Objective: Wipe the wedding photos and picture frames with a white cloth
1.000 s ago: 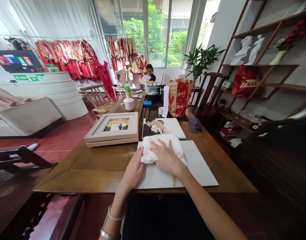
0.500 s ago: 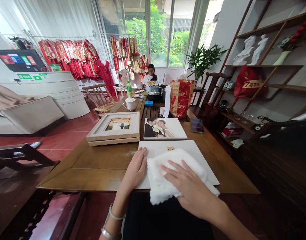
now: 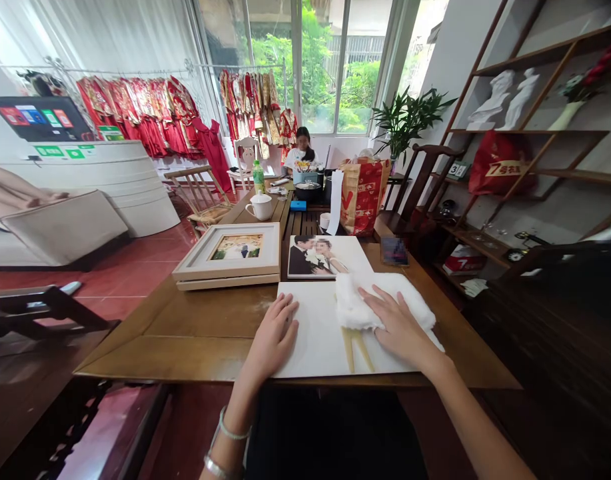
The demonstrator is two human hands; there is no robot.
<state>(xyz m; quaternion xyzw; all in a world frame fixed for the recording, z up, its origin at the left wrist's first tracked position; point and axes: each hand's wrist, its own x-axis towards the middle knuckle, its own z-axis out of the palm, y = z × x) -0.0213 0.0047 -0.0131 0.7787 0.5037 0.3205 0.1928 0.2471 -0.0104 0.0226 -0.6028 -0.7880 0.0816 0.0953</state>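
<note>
A white flat panel [image 3: 310, 340] lies at the table's near edge. My left hand [image 3: 275, 333] rests flat on its left side, fingers stretched out. On the panel's right part lies a folded, fluffy white towel [image 3: 415, 303]. My right hand [image 3: 400, 320] presses down on the towel with its fingers spread. Below the towel, two tan strips [image 3: 355, 350] in a forked shape show on the panel; their upper part is hidden under the towel. The towel's far edge overlaps the near edge of a couple's photo panel [image 3: 312, 257].
Stacked picture frames [image 3: 225, 267] lie at the left on the wooden table [image 3: 195, 333]. Further back stand a lidded white cup [image 3: 259, 207], a green bottle [image 3: 258, 177] and a red-and-tan bag [image 3: 362, 200]. A phone-like dark object [image 3: 394, 251] lies right. Another person [image 3: 301, 150] sits at the far end.
My right hand has slid the towel away from me and to the right, uncovering the lower tan strips. The towel no longer hangs over the near edge. My left hand has hardly moved.
</note>
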